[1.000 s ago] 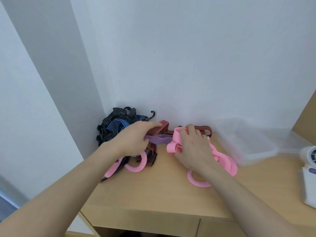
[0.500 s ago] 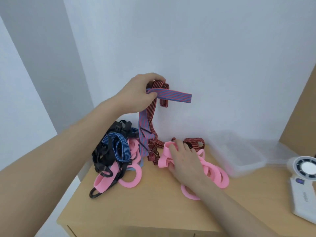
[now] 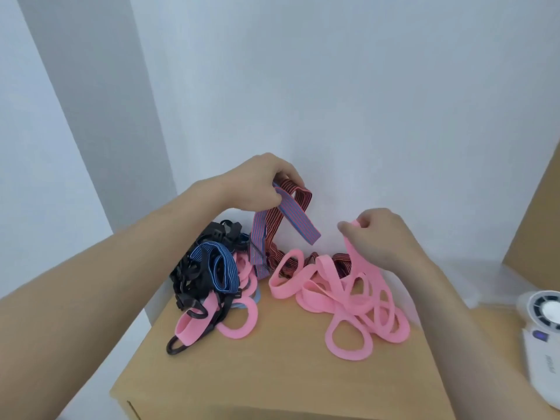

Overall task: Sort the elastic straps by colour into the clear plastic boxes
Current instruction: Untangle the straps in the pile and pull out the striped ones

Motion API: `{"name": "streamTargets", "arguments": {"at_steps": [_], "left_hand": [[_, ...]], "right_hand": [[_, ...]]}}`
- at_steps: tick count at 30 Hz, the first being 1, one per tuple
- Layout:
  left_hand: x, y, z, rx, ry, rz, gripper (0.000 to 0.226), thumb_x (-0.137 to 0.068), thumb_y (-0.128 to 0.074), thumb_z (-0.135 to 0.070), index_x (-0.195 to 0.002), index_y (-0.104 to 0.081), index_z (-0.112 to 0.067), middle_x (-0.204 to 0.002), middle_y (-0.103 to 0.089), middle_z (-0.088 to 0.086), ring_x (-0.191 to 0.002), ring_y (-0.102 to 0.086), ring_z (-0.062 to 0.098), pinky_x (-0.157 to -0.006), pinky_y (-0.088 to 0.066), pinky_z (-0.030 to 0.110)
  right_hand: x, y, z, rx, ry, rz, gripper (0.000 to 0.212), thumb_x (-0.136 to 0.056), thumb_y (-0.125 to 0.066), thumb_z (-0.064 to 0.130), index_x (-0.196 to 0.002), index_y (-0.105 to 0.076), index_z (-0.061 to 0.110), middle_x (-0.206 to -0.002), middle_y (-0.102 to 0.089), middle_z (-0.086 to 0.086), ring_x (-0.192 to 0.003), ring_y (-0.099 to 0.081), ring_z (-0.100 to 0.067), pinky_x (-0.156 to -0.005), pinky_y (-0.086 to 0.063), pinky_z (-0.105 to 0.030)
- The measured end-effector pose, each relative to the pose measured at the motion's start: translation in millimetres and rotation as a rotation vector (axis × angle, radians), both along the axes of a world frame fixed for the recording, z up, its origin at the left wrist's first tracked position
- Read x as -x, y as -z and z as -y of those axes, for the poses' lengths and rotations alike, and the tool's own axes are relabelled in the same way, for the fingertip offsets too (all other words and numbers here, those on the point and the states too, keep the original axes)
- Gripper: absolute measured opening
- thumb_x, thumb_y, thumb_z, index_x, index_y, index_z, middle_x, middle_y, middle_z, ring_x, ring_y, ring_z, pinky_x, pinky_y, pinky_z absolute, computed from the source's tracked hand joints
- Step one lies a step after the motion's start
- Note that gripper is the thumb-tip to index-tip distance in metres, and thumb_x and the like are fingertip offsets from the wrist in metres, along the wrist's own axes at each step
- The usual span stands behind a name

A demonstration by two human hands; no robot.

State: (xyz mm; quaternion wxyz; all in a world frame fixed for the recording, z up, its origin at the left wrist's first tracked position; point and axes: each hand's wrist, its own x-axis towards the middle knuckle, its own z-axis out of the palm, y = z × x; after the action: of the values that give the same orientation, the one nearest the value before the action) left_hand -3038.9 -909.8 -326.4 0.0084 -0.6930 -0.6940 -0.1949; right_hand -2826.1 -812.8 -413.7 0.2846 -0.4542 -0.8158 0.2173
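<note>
While left hand (image 3: pixel 260 184) grips striped straps (image 3: pixel 298 221) left of pink pile (image 3: pixel 342 301), right hand (image 3: pixel 385 234) pinches pink strap (image 3: pixel 359 262) above it; clear box (image 3: pixel 485 280) lies right.

Visible body parts were two hands and two forearms. The left hand (image 3: pixel 257 186) and left forearm (image 3: pixel 136 268) were bare along their full visible length. The right hand (image 3: pixel 381 234) and right forearm (image 3: pixel 469 328) were likewise bare. Fingernail detail was too blurred to determine.
</note>
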Motion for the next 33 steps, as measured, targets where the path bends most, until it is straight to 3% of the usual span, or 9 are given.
{"name": "streamTargets", "arguments": {"at_steps": [5, 9, 12, 15, 18, 21, 24, 29, 33], "left_hand": [[-9.1, 9.1, -2.7, -0.04, 0.011, -0.045, 0.046, -0.071, -0.061, -0.005, -0.111, -0.076, -0.023, -0.087, -0.067, 0.001, -0.079, -0.056, 0.017, -0.074, -0.047, 0.03], [-21.2, 4.7, -6.5, -0.145, 0.04, 0.003, 0.039, -0.072, -0.066, -0.003, -0.106, -0.077, -0.018, -0.08, -0.065, 0.007, -0.063, -0.049, 0.011, -0.062, -0.043, 0.025], [-32.9, 0.3, -10.8, -0.19, 0.072, 0.133, 0.032, -0.072, -0.067, 0.0, -0.098, -0.078, -0.015, -0.079, -0.067, -0.01, -0.062, -0.056, -0.002, -0.058, -0.04, 0.01], [-37.8, 4.7, -15.2, -0.255, 0.092, 0.207, 0.031, -0.073, -0.07, -0.004, -0.099, -0.078, -0.02, -0.1, -0.068, -0.005, -0.087, -0.064, -0.002, -0.076, -0.051, 0.019], [-26.3, 18.6, -18.7, -0.323, 0.063, 0.438, 0.045, -0.077, -0.076, -0.019, -0.12, -0.067, -0.021, -0.122, -0.056, -0.003, -0.11, -0.06, 0.004, -0.088, -0.051, 0.016], [-0.8, 40.0, -23.1, -0.315, -0.028, 0.749, 0.033, -0.073, -0.057, -0.018, -0.106, -0.066, -0.017, -0.103, -0.065, 0.002, -0.089, -0.067, 0.012, -0.078, -0.052, 0.027], [21.1, 78.7, -35.4, -0.111, -0.138, 0.461, 0.028, -0.073, -0.049, -0.002, -0.082, -0.068, -0.021, -0.09, -0.074, 0.008, -0.083, -0.071, 0.023, -0.082, -0.056, 0.036], [15.4, 144.6, -65.0, 0.287, -0.098, -0.177, 0.051, -0.082, -0.049, 0.0, -0.127, -0.065, -0.016, -0.13, -0.066, 0.006, -0.121, -0.061, 0.027, -0.102, -0.049, 0.036], [11.3, 177.2, -78.3, 0.34, -0.095, -0.688, 0.029, -0.096, -0.047, -0.015, -0.121, -0.062, -0.013, -0.129, -0.062, 0.009, -0.124, -0.056, 0.031, -0.097, -0.047, 0.04]], "right_hand": [[11.8, -11.5, 20.0, -0.143, 0.07, 0.461, 0.059, -0.086, -0.052, 0.072, -0.102, -0.058, 0.015, -0.109, -0.059, -0.004, -0.102, -0.059, -0.03, -0.075, -0.045, -0.037], [39.5, -2.4, 13.7, 0.009, -0.317, -0.073, 0.116, -0.066, -0.085, 0.059, -0.155, -0.022, 0.017, -0.158, -0.031, -0.006, -0.144, -0.036, -0.019, -0.115, -0.037, -0.04], [76.2, 12.4, 2.6, 0.235, -0.502, -0.637, 0.079, -0.066, -0.092, 0.024, -0.131, -0.05, 0.013, -0.128, -0.064, -0.002, -0.113, -0.064, -0.008, -0.098, -0.051, -0.032], [97.9, 21.3, -2.3, 0.298, -0.345, -0.828, 0.016, -0.082, -0.079, 0.008, -0.093, -0.067, 0.009, -0.086, -0.068, 0.0, -0.076, -0.059, -0.01, -0.071, -0.048, -0.03], [99.6, 17.5, -9.5, 0.347, -0.292, -0.908, 0.01, -0.088, -0.073, 0.011, -0.083, -0.066, 0.006, -0.074, -0.061, 0.001, -0.069, -0.052, -0.012, -0.064, -0.042, -0.028], [86.1, -1.6, -24.1, 0.298, -0.132, -0.949, 0.024, -0.088, -0.071, 0.01, -0.07, -0.057, 0.018, -0.062, -0.053, 0.0, -0.058, -0.047, -0.016, -0.053, -0.037, -0.026], [67.9, -24.5, -37.0, 0.29, -0.122, -1.024, 0.005, -0.089, -0.067, 0.009, -0.091, -0.065, 0.005, -0.074, -0.066, -0.011, -0.052, -0.059, -0.015, -0.046, -0.039, -0.019], [48.4, -51.2, -51.2, 0.275, -0.136, -1.1, 0.011, -0.092, -0.063, 0.008, -0.101, -0.062, 0.003, -0.08, -0.075, -0.009, -0.064, -0.071, -0.02, -0.055, -0.055, -0.029], [39.8, -50.2, -57.6, 0.265, -0.121, -1.073, 0.014, -0.092, -0.064, 0.008, -0.102, -0.062, -0.001, -0.081, -0.075, -0.011, -0.067, -0.071, -0.023, -0.057, -0.057, -0.034]]}}
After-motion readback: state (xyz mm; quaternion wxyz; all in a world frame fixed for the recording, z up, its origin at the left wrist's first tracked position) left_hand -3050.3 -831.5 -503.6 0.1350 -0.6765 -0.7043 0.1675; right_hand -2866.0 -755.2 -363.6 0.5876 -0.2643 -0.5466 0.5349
